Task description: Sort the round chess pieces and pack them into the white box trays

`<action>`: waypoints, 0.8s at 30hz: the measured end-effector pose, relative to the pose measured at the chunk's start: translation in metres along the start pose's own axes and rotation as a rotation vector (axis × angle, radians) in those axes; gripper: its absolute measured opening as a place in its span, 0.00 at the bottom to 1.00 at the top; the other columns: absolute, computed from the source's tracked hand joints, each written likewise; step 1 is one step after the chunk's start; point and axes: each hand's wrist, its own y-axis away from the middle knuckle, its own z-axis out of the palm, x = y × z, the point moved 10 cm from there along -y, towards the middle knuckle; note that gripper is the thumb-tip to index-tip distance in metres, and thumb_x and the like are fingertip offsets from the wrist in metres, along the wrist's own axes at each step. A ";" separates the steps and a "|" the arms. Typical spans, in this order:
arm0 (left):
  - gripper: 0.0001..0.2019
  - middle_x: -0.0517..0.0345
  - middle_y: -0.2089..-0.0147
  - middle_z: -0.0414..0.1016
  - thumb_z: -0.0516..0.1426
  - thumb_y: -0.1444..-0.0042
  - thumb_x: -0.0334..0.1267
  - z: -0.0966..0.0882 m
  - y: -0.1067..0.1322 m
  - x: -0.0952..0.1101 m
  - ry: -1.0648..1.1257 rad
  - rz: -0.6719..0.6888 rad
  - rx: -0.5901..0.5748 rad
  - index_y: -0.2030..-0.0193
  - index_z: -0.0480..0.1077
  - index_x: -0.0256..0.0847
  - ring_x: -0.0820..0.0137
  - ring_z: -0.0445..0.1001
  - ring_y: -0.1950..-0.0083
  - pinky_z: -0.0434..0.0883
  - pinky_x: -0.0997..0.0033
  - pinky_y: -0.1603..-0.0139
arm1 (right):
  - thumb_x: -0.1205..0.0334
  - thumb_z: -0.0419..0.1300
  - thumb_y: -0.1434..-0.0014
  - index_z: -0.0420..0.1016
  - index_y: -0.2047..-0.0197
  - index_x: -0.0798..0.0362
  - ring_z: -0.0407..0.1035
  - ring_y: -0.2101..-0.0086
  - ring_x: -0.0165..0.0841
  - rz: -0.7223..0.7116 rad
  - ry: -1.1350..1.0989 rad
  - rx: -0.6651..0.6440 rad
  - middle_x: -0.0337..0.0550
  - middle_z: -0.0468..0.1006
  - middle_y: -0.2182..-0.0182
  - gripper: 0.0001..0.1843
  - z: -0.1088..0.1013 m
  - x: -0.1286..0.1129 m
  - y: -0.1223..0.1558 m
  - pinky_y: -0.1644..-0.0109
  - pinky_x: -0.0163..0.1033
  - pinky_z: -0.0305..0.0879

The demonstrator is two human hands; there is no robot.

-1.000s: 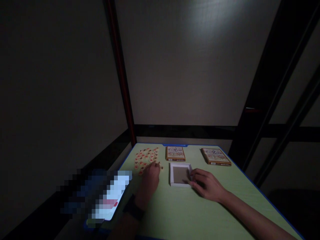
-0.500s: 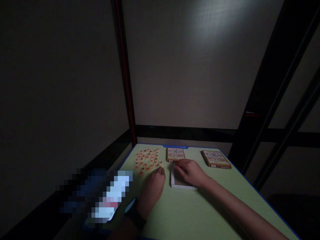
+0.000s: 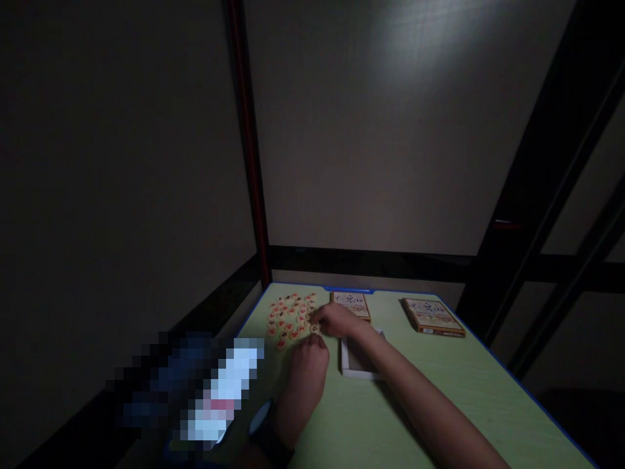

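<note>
Round pale xiangqi pieces (image 3: pixel 289 311) with red or black characters lie in a loose cluster on the table's far left. My left hand (image 3: pixel 308 368), a watch on its wrist, has its fingers closed at the near right of the cluster, the tips against one xiangqi piece (image 3: pixel 315 329). Just beyond it, my right hand (image 3: pixel 338 319) reaches in from the right with curled fingers, their tips at the cluster's right edge; what is between them is hidden. A shallow white open box (image 3: pixel 359 374) sits beneath my right forearm, which covers part of it.
Two flat boxes with printed lids are at the back: one printed box (image 3: pixel 352 303) behind my right hand, another printed box (image 3: pixel 432 316) farther right. A blurred-out bright screen (image 3: pixel 224 391) lies left. The pale green table (image 3: pixel 439 384) has a blue edge, with walls behind and left.
My right hand has moved left from over the white box to the xiangqi pieces, uncovering more of the box's inside. My left hand stays by the cluster. The view has shifted slightly.
</note>
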 end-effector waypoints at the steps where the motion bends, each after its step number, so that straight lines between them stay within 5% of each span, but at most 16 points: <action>1: 0.17 0.34 0.54 0.78 0.48 0.40 0.19 -0.001 0.000 -0.003 0.003 -0.021 -0.008 0.50 0.74 0.27 0.58 0.81 0.55 0.77 0.64 0.56 | 0.78 0.57 0.51 0.84 0.58 0.49 0.77 0.59 0.34 -0.003 -0.004 -0.003 0.42 0.85 0.59 0.22 0.001 0.001 0.001 0.57 0.31 0.64; 12: 0.16 0.32 0.57 0.78 0.49 0.39 0.22 -0.003 0.000 -0.021 0.004 -0.148 0.004 0.52 0.75 0.24 0.53 0.80 0.55 0.76 0.59 0.57 | 0.77 0.56 0.51 0.83 0.56 0.53 0.77 0.58 0.37 0.012 -0.031 0.016 0.47 0.84 0.59 0.22 0.003 0.001 0.002 0.57 0.33 0.65; 24: 0.15 0.34 0.55 0.78 0.49 0.38 0.24 -0.003 0.000 -0.007 -0.008 -0.044 -0.008 0.54 0.76 0.26 0.56 0.79 0.54 0.74 0.62 0.57 | 0.80 0.55 0.54 0.82 0.56 0.57 0.76 0.65 0.34 0.056 -0.136 0.097 0.48 0.84 0.63 0.24 -0.002 0.006 0.000 0.61 0.32 0.65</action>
